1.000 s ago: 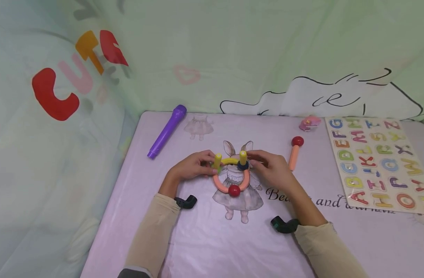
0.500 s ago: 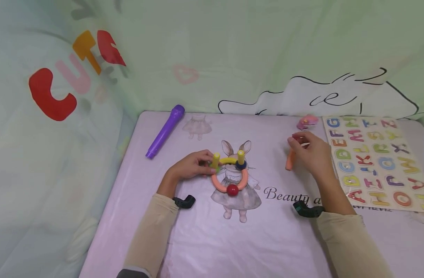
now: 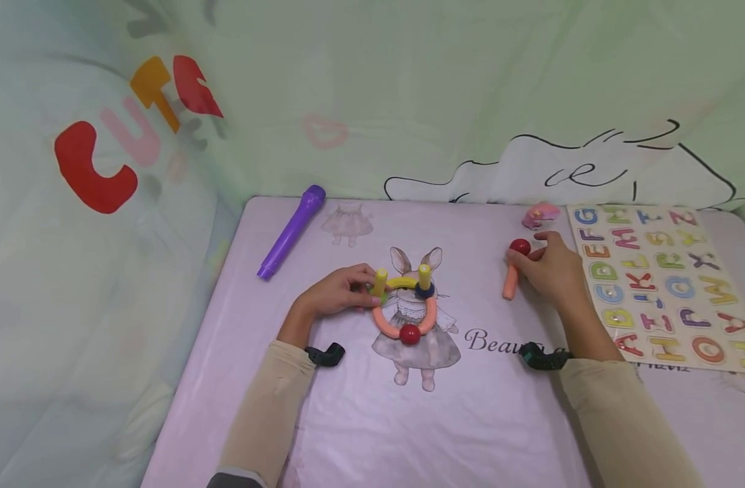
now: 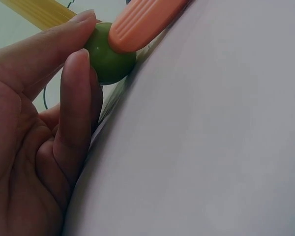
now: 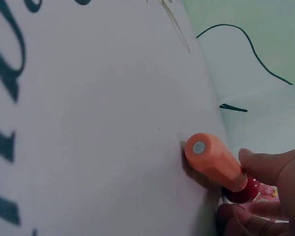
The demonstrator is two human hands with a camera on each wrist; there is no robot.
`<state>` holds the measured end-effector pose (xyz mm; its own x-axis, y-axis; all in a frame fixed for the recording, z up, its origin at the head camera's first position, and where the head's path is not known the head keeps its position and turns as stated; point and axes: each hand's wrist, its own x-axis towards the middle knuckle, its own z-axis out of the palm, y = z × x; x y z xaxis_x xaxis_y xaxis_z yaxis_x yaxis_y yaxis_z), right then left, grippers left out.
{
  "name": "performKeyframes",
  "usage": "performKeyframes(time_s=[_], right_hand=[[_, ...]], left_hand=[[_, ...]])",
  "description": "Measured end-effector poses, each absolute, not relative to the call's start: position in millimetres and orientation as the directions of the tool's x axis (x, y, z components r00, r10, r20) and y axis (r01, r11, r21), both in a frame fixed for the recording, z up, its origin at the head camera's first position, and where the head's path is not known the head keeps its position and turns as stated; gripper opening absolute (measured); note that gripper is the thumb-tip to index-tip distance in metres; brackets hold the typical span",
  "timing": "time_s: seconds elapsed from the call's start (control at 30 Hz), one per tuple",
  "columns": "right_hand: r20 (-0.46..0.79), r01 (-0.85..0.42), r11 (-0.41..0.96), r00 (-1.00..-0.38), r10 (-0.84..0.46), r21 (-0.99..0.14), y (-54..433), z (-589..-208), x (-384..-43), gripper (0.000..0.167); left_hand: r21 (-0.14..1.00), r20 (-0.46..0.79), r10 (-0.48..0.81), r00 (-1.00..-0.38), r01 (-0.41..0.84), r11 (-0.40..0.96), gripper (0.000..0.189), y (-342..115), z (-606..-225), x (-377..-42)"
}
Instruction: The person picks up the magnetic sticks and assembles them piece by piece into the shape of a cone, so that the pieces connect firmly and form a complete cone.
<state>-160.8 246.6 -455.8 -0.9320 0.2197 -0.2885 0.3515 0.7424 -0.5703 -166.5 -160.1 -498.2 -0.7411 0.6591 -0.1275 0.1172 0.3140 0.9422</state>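
My left hand point(image 3: 341, 290) pinches a green ball point(image 4: 110, 56) at the left side of a ring of toy magnetic pieces. Curved orange rods point(image 3: 432, 315) and a yellow arc point(image 3: 403, 281) form this ring, joined by balls, with a red ball point(image 3: 410, 334) nearest me and a dark blue ball point(image 3: 424, 291) at right. Two yellow rods point(image 3: 424, 275) stand up from the green and blue balls. To the right, my right hand point(image 3: 552, 268) holds an orange magnetic rod point(image 5: 214, 160) near its red ball point(image 3: 520, 247), thumb on one side, index finger raised. The rod's grey end disc faces the right wrist camera.
A purple toy microphone point(image 3: 291, 232) lies at the back left. Behind the right hand sits a small pink object point(image 3: 540, 215). An alphabet puzzle board point(image 3: 655, 271) covers the table's right side. Printed fabric walls point(image 3: 457, 88) rise at the back and left.
My right hand has left the blue ball and moved right to the loose orange rod with the red ball; its index finger has since lifted. My left hand has stayed at the ring.
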Motion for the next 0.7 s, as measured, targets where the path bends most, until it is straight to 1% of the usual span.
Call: performKeyframes(time_s=[0.13,0.37,0.47,0.7], right_hand=[[-0.301,0.343,0.758,-0.932,0.201,-0.555,246,-457,-164,0.084],[-0.335,0.329,0.766,-0.929,0.157,-0.552,248,-454,-165,0.067],[-0.357,0.312,0.767,-0.927,0.116,-0.561,250,-453,-165,0.063],[-0.422,0.288,0.764,-0.906,0.023,-0.577,256,-447,-163,0.066]], left_hand=[[0.944,-0.13,0.66,-0.74,0.11,0.31,0.028,-160,-498,-166],[0.946,-0.129,0.66,-0.74,0.107,0.305,0.03,-159,-496,-165],[0.945,-0.129,0.66,-0.74,0.111,0.309,0.03,-159,-496,-165],[0.94,-0.135,0.655,-0.743,0.114,0.322,0.028,-160,-500,-166]])
